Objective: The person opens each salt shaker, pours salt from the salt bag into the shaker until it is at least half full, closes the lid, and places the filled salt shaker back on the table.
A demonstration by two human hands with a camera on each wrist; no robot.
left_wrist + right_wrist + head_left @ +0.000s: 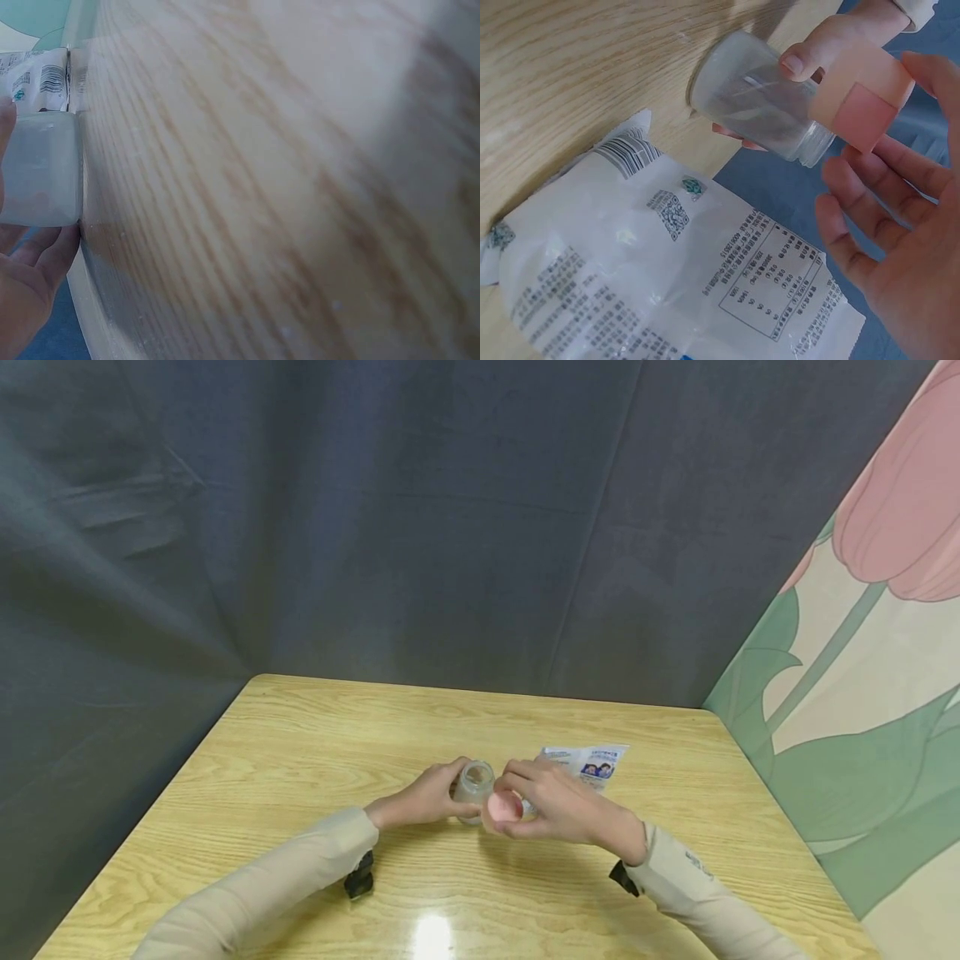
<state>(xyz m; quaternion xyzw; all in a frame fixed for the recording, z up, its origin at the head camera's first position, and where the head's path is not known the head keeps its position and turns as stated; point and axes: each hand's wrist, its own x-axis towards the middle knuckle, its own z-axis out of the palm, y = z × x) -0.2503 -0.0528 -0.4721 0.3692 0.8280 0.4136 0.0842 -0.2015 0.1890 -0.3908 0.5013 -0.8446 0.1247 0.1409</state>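
A clear, frosted-looking jar point(472, 792) stands upright on the table, its threaded mouth uncovered. My left hand point(426, 795) grips the jar from the left, thumb in front and fingers behind. Beside the jar's mouth, on its right, my right hand point(562, 803) pinches a peach-and-pink cap point(504, 807) between thumb and fingers. The right wrist view shows the cap point(859, 101) near the jar's threaded neck, tilted. Only the lower part of the jar point(41, 169) shows in the left wrist view, with fingers curled around it.
A white printed bag point(600, 762) with barcode and text lies right behind my right hand, close to the jar. The wooden table point(337, 718) meets a dark curtain point(420, 527) at the back and a flower-patterned wall point(885, 710) on the right.
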